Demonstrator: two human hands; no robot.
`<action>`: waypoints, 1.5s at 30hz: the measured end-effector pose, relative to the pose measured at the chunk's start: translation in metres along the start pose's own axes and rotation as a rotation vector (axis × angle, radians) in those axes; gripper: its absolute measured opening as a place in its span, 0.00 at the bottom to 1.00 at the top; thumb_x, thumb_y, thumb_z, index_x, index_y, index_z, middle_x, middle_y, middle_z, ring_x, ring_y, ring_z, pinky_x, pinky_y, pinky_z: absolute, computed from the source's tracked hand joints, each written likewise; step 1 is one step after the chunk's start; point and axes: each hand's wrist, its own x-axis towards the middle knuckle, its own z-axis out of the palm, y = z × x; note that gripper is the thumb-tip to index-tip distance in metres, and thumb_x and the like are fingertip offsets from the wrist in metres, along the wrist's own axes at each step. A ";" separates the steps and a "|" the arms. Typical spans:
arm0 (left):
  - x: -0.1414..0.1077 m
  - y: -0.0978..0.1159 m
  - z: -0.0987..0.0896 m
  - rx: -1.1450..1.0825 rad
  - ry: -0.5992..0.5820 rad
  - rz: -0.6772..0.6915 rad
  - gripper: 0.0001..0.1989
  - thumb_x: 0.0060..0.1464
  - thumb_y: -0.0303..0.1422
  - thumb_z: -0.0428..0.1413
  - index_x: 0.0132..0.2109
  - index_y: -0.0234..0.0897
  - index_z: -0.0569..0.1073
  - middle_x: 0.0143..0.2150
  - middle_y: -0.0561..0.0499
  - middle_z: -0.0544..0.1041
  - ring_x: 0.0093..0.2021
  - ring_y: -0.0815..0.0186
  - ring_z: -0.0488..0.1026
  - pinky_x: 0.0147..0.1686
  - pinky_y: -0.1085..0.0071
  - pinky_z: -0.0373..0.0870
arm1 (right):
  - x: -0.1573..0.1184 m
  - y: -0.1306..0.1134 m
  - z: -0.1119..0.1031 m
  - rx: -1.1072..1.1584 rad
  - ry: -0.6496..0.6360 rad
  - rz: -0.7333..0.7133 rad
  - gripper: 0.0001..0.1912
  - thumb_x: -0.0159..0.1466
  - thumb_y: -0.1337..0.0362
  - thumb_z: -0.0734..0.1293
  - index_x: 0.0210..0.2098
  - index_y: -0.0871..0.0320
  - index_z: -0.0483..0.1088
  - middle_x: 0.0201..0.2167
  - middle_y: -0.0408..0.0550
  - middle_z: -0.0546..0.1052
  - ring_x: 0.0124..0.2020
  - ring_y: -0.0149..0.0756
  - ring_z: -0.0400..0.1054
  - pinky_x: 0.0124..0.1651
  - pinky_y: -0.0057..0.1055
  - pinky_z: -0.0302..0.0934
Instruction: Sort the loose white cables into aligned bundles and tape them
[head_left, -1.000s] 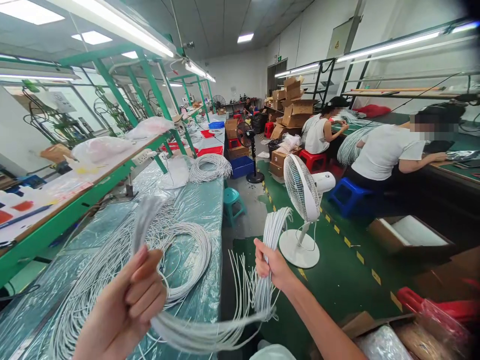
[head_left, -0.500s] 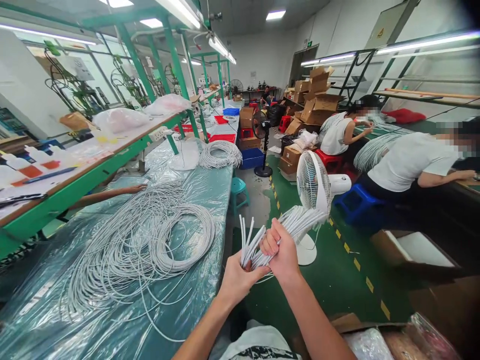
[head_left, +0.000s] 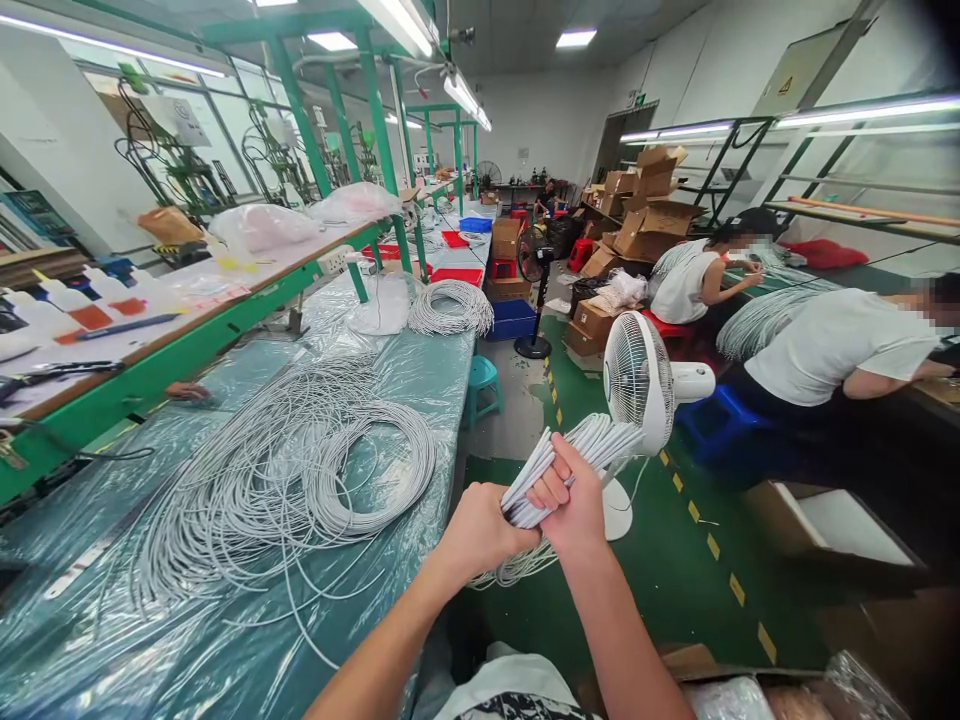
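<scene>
Left hand and right hand closed together on one bundle of white cables.
The bundle is held up over the green floor, its far part in front of a white fan; left of the hands, the plastic-covered surface carries a cable coil against a loose spread of cables, with a second coil farther back.
</scene>
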 end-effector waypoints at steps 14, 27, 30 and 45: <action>-0.004 -0.007 0.004 -0.305 -0.066 0.040 0.13 0.39 0.28 0.53 0.20 0.38 0.53 0.21 0.58 0.50 0.23 0.75 0.45 0.21 0.73 0.41 | 0.014 -0.008 0.011 0.013 -0.161 0.266 0.24 0.57 0.61 0.71 0.17 0.55 0.50 0.07 0.32 0.50 0.09 0.24 0.44 0.12 0.23 0.46; -0.028 -0.042 0.025 -0.131 -0.061 -0.064 0.15 0.42 0.28 0.51 0.20 0.39 0.50 0.20 0.58 0.48 0.23 0.74 0.44 0.22 0.71 0.39 | 0.072 -0.049 -0.026 0.329 -0.104 0.339 0.19 0.58 0.74 0.64 0.24 0.55 0.47 0.13 0.31 0.53 0.12 0.22 0.51 0.19 0.18 0.54; -0.032 -0.055 0.036 -0.108 -0.032 -0.068 0.16 0.43 0.28 0.52 0.20 0.39 0.50 0.20 0.58 0.48 0.23 0.74 0.44 0.22 0.71 0.40 | 0.082 -0.065 -0.030 0.288 -0.090 0.317 0.17 0.58 0.73 0.64 0.24 0.55 0.49 0.13 0.31 0.54 0.12 0.22 0.51 0.19 0.18 0.54; -0.039 -0.106 0.090 -0.012 0.018 -0.040 0.16 0.39 0.27 0.57 0.18 0.38 0.55 0.18 0.59 0.48 0.22 0.73 0.45 0.24 0.70 0.42 | 0.066 -0.129 -0.025 0.118 -0.087 0.163 0.15 0.61 0.67 0.67 0.26 0.56 0.55 0.13 0.31 0.58 0.12 0.23 0.53 0.17 0.21 0.53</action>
